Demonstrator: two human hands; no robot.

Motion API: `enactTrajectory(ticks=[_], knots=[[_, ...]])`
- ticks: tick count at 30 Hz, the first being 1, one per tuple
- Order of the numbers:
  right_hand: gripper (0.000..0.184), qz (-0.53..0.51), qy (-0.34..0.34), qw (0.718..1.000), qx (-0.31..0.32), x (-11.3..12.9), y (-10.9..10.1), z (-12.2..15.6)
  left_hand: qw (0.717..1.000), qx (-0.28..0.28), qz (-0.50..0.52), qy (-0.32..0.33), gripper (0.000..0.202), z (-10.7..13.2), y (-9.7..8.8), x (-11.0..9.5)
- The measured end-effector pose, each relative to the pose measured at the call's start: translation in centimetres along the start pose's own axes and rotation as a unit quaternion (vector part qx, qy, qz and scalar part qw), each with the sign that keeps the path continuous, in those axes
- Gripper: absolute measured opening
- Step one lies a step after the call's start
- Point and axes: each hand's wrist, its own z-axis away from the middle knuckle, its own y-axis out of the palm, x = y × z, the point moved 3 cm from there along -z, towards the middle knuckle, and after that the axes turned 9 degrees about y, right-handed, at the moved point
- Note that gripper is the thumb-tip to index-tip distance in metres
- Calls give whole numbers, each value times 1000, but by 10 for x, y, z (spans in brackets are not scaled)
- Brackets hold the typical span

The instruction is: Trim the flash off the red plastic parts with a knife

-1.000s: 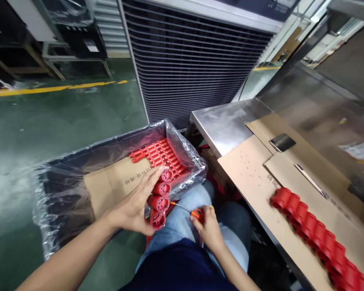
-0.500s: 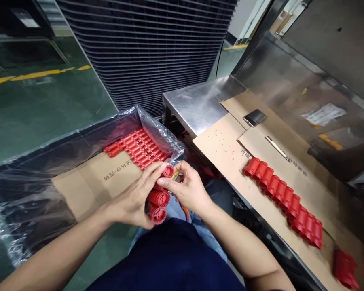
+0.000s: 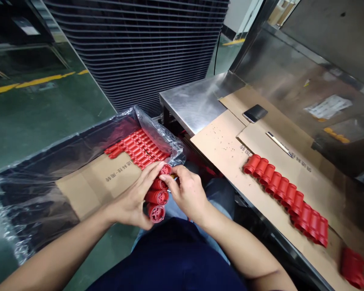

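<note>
My left hand (image 3: 133,200) is wrapped round a stack of red plastic cylinders (image 3: 157,198), their round ends facing me. My right hand (image 3: 186,192) is closed beside it, fingertips pinching at the topmost cylinder (image 3: 165,169); a thin tool seen earlier in that hand is hidden now. Both hands hover over my lap, just at the near edge of a plastic-lined crate (image 3: 48,178). Inside the crate lie rows of red parts (image 3: 138,147) and a cardboard sheet (image 3: 103,182).
A steel table (image 3: 197,101) on my right carries cardboard sheets (image 3: 227,149), a long row of red cylinders (image 3: 286,194), more red parts (image 3: 353,268) at the far right, a phone (image 3: 255,113) and a pen (image 3: 279,143). A large louvred machine (image 3: 139,48) stands ahead. Green floor lies left.
My right hand rose from my lap to the top of the stack and now pinches the topmost cylinder. The view swung right. My left hand kept its hold.
</note>
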Motion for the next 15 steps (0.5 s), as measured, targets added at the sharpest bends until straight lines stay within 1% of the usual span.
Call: enactTrajectory(ticks=[2, 4, 5, 7, 9, 12, 15], knots=[[28, -22, -4, 1000, 6, 1, -1, 0, 1000, -3, -2, -1, 157, 1, -1, 1], [27, -76, 29, 996, 32, -1, -2, -1, 1000, -5, -8, -3, 158, 2, -3, 1], [27, -117, 60, 990, 55, -3, -1, -2, 1000, -5, -10, -1, 158, 2, -4, 1], [30, -200, 125, 966, 101, -7, 1, -3, 1000, -3, -11, 5, 160, 1, -6, 1], [33, -252, 158, 946, 127, -10, 2, -5, 1000, 6, -9, 13, 160, -1, -8, 0], [35, -268, 166, 939, 135, -11, 0, -8, 1000, 18, -11, 15, 158, -3, -10, -2], [40, -265, 184, 936, 144, -10, -4, -9, 999, 32, -15, 4, 158, -3, -10, -2]])
